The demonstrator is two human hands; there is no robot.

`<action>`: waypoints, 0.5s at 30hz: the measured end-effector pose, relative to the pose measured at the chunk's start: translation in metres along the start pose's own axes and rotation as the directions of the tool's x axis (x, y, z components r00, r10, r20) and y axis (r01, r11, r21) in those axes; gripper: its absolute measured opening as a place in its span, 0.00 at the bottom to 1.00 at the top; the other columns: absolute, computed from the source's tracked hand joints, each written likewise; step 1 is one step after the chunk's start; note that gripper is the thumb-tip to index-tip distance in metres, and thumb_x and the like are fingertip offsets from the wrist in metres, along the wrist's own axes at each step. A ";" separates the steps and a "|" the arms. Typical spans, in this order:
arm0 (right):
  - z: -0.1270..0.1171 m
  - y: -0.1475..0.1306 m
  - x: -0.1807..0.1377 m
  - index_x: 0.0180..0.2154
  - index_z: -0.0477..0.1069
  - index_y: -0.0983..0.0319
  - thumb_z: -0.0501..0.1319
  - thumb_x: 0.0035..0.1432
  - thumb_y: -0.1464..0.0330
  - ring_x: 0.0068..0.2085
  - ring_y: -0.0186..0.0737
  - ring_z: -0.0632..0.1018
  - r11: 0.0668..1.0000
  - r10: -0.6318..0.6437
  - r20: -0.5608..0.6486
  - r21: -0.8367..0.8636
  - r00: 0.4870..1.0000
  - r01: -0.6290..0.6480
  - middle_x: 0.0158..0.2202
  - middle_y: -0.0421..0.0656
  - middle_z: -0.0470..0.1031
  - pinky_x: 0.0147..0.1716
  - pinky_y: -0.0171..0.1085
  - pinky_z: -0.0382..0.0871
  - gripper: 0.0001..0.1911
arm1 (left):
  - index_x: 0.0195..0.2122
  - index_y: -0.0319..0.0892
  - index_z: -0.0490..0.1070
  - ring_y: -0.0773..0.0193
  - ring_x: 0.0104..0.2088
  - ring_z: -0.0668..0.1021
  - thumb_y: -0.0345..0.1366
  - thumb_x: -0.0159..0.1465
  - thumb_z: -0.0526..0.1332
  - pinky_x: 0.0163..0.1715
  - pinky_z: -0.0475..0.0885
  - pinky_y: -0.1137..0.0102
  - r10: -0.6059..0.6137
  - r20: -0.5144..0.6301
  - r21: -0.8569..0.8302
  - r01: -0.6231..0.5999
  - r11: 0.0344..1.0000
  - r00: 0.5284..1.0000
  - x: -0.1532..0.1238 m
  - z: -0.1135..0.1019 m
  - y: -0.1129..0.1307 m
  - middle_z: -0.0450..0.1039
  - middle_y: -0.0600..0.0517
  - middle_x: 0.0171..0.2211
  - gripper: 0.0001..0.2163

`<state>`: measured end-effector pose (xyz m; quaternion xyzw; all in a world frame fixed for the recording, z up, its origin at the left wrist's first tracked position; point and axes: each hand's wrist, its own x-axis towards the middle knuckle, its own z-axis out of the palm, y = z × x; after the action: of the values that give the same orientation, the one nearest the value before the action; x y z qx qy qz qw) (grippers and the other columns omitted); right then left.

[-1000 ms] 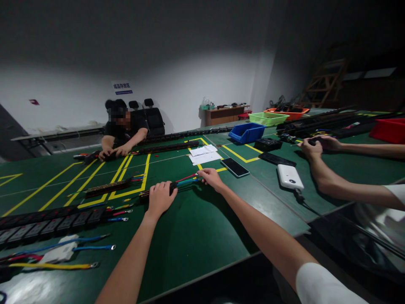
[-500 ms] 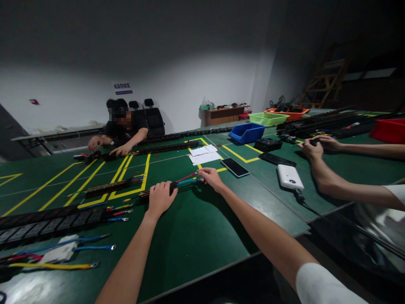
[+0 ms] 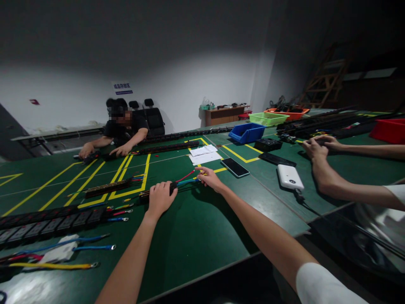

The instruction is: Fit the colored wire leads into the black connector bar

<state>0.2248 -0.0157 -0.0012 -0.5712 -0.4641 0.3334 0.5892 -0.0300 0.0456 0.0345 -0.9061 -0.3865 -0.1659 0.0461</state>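
My left hand (image 3: 160, 197) is closed over the end of a long black strip (image 3: 143, 194) lying on the green table (image 3: 196, 236). Coloured wires (image 3: 185, 179), red, blue and green, stick out of that end toward the right. My right hand (image 3: 210, 177) pinches the far ends of these wires, fingers pressed together.
Another black strip with wires (image 3: 107, 187) and a row of black modules (image 3: 47, 221) lie to the left, with loose wires (image 3: 63, 253). A phone (image 3: 234, 167), white papers (image 3: 204, 154), a white device (image 3: 290, 176) and a blue bin (image 3: 247, 132) sit beyond. One person (image 3: 122, 126) works across the table, another person's arms (image 3: 332, 177) at right.
My right hand has shifted slightly up along the wires and the red wire has lifted. The person across has moved one hand out to the left.
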 end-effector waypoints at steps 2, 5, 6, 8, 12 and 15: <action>-0.001 0.003 0.001 0.59 0.72 0.61 0.64 0.52 0.70 0.24 0.28 0.71 1.000 0.011 0.023 -0.004 1.000 -0.011 0.33 0.38 0.74 0.16 0.25 0.63 0.30 | 0.53 0.41 0.73 0.49 0.50 0.77 0.50 0.71 0.49 0.53 0.67 0.53 0.003 -0.003 0.003 -0.003 1.000 1.000 0.000 0.001 0.000 0.78 0.41 0.49 0.22; -0.002 0.007 0.003 0.57 0.73 0.62 0.64 0.53 0.71 0.23 0.28 0.71 1.000 0.020 0.028 -0.008 0.999 -0.019 0.30 0.38 0.75 0.16 0.24 0.63 0.28 | 0.53 0.41 0.73 0.48 0.50 0.77 0.50 0.71 0.50 0.52 0.66 0.53 -0.006 -0.007 0.027 0.006 1.000 1.000 0.001 0.002 0.000 0.78 0.41 0.49 0.22; -0.002 0.008 0.004 0.56 0.74 0.62 0.64 0.53 0.71 0.23 0.28 0.72 1.000 0.019 0.022 -0.008 1.000 -0.019 0.29 0.37 0.75 0.16 0.24 0.63 0.27 | 0.53 0.42 0.73 0.48 0.50 0.77 0.50 0.71 0.50 0.52 0.66 0.54 -0.009 -0.006 0.034 0.009 0.999 1.000 0.001 0.002 0.000 0.78 0.41 0.49 0.22; -0.001 0.009 0.005 0.54 0.75 0.64 0.65 0.53 0.71 0.23 0.29 0.72 1.000 0.023 0.007 -0.003 1.000 -0.023 0.28 0.38 0.75 0.16 0.25 0.63 0.25 | 0.53 0.42 0.73 0.48 0.50 0.77 0.49 0.71 0.50 0.52 0.66 0.54 -0.011 -0.002 0.037 0.011 0.999 1.000 0.001 0.001 0.000 0.78 0.41 0.49 0.21; -0.001 0.011 0.006 0.49 0.77 0.67 0.67 0.52 0.70 0.23 0.29 0.71 0.999 0.042 -0.029 0.019 0.999 -0.041 0.27 0.39 0.75 0.16 0.25 0.63 0.21 | 0.54 0.42 0.73 0.49 0.50 0.77 0.49 0.71 0.49 0.52 0.67 0.54 -0.006 0.002 0.028 0.006 1.000 1.000 0.000 0.000 0.001 0.78 0.41 0.49 0.22; -0.002 0.011 0.006 0.47 0.79 0.67 0.69 0.52 0.69 0.23 0.29 0.71 0.999 0.033 -0.038 0.042 0.999 -0.031 0.27 0.39 0.76 0.16 0.26 0.62 0.19 | 0.53 0.41 0.73 0.49 0.49 0.77 0.49 0.71 0.49 0.52 0.67 0.54 0.002 -0.006 0.018 -0.002 1.000 1.000 0.000 0.000 0.000 0.79 0.41 0.48 0.22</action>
<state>0.2307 -0.0095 -0.0106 -0.5726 -0.4366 0.3412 0.6043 -0.0297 0.0454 0.0348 -0.9054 -0.3870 -0.1653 0.0556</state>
